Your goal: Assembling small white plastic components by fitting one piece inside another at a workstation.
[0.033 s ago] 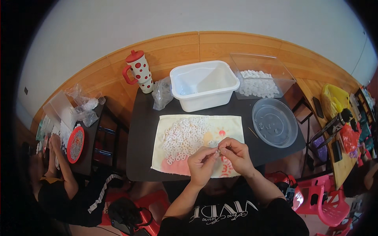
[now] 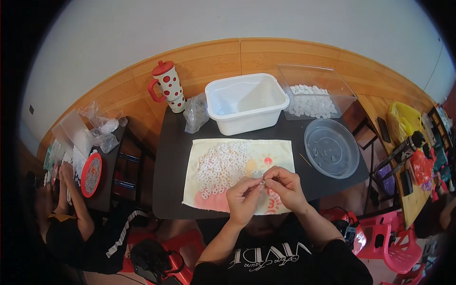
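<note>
My left hand (image 2: 243,198) and my right hand (image 2: 288,191) meet fingertip to fingertip over the front of a pale yellow cloth (image 2: 285,164). Both are closed in a pinch around a tiny whitish piece (image 2: 261,184), mostly hidden by the fingers, its kind too small to make out. Left of the hands, a spread of small white plastic pieces with holes (image 2: 221,164) lies on the cloth. A few more whitish pieces (image 2: 256,174) rest just beyond my fingertips.
Behind the cloth stands a white tub (image 2: 251,124), with a clear bag (image 2: 194,114) and dotted tumbler (image 2: 170,88) to its left. A clear box of white pieces (image 2: 311,102), a round clear lid-like dish (image 2: 332,149) and a thin stick (image 2: 305,160) are right. Another person's hands (image 2: 65,173) work at left.
</note>
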The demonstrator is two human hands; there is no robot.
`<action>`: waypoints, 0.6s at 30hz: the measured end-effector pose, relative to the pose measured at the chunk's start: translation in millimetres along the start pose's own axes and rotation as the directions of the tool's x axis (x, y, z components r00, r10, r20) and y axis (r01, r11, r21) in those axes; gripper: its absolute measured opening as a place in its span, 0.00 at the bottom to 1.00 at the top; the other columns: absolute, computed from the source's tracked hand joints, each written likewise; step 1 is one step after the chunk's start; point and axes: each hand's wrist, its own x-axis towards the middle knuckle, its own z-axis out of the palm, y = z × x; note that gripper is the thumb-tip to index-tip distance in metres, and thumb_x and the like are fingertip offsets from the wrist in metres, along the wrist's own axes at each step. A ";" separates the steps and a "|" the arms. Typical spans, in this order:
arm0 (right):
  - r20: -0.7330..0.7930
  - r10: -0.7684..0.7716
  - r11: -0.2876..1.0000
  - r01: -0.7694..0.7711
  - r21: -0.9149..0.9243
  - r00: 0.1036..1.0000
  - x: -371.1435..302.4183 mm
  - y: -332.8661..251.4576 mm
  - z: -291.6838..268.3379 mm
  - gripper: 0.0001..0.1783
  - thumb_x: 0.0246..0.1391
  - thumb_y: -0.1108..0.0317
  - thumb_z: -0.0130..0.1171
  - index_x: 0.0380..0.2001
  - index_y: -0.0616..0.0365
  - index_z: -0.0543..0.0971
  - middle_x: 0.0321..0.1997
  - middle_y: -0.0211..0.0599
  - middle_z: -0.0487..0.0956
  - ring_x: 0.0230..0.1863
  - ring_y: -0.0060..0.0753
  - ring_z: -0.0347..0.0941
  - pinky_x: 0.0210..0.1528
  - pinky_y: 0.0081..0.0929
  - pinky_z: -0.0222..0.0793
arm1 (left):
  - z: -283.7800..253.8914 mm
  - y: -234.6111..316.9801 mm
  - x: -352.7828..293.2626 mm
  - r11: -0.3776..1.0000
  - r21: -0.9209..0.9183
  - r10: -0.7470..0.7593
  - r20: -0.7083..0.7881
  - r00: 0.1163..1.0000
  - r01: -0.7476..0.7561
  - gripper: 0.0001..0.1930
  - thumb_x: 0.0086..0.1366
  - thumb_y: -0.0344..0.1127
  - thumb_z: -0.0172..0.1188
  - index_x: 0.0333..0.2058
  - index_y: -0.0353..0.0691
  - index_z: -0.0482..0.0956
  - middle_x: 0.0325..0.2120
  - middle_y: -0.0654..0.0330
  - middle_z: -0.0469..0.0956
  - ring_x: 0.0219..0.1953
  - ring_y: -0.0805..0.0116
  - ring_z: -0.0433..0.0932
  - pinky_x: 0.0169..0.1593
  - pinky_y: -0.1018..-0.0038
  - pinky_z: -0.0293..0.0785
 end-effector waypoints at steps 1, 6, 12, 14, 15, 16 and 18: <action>-0.013 -0.018 0.999 0.017 -0.031 1.000 0.3 -3.2 -0.6 0.04 0.60 0.80 0.55 0.39 0.65 0.76 0.41 0.32 0.75 0.41 0.19 0.70 0.46 0.18 0.67 | -1.2 -0.7 0.3 1.000 0.000 0.000 -0.001 1.000 0.000 0.09 0.60 0.18 0.62 0.40 0.30 0.83 0.29 0.61 0.79 0.30 0.79 0.74 0.34 0.83 0.68; -0.009 -0.339 0.884 0.315 -0.347 0.941 9.1 -17.1 -7.4 0.11 0.53 0.84 0.58 0.40 0.64 0.76 0.36 0.35 0.77 0.39 0.25 0.74 0.44 0.21 0.70 | -4.4 -2.9 -0.8 0.999 0.052 -0.012 0.018 1.000 0.011 0.09 0.60 0.18 0.62 0.40 0.30 0.83 0.29 0.61 0.78 0.29 0.79 0.72 0.32 0.83 0.67; 0.210 -0.422 0.665 0.458 -0.589 0.882 14.8 -22.6 -3.6 0.12 0.48 0.86 0.59 0.37 0.64 0.76 0.32 0.42 0.77 0.33 0.36 0.76 0.37 0.26 0.71 | -2.1 -5.3 -1.6 0.998 0.069 -0.012 0.025 1.000 0.010 0.08 0.59 0.19 0.64 0.39 0.30 0.82 0.28 0.61 0.78 0.28 0.79 0.71 0.32 0.82 0.66; 0.209 -0.406 0.675 0.447 -0.587 0.889 13.7 -19.1 -4.9 0.12 0.49 0.86 0.59 0.37 0.64 0.76 0.33 0.43 0.76 0.33 0.40 0.76 0.37 0.29 0.71 | -2.0 -6.6 -2.4 0.998 0.065 -0.016 0.028 0.999 0.014 0.08 0.59 0.19 0.64 0.38 0.30 0.82 0.28 0.61 0.78 0.28 0.79 0.71 0.32 0.82 0.66; 0.205 -0.392 0.685 0.433 -0.586 0.897 13.3 -17.8 -5.0 0.12 0.49 0.85 0.59 0.38 0.63 0.76 0.33 0.44 0.76 0.34 0.44 0.75 0.36 0.31 0.70 | -2.0 -7.3 -3.0 0.998 0.061 -0.022 0.034 0.999 0.020 0.08 0.59 0.19 0.64 0.38 0.30 0.82 0.28 0.61 0.78 0.28 0.79 0.71 0.32 0.82 0.66; 0.205 -0.391 0.686 0.433 -0.585 0.897 13.4 -17.0 -4.4 0.12 0.49 0.85 0.59 0.38 0.63 0.76 0.33 0.44 0.76 0.34 0.44 0.75 0.36 0.31 0.70 | -2.2 -8.7 -3.4 0.998 0.061 -0.022 0.033 0.999 0.020 0.08 0.59 0.19 0.64 0.38 0.30 0.82 0.28 0.61 0.78 0.28 0.79 0.71 0.32 0.82 0.66; 0.223 -0.425 0.659 0.469 -0.588 0.877 13.8 -15.1 -2.4 0.11 0.49 0.85 0.59 0.37 0.63 0.76 0.32 0.43 0.76 0.33 0.44 0.75 0.35 0.31 0.70 | -2.4 -11.6 -4.4 0.999 0.046 0.011 0.028 1.000 -0.013 0.07 0.59 0.19 0.64 0.37 0.30 0.82 0.28 0.61 0.78 0.28 0.79 0.71 0.32 0.82 0.66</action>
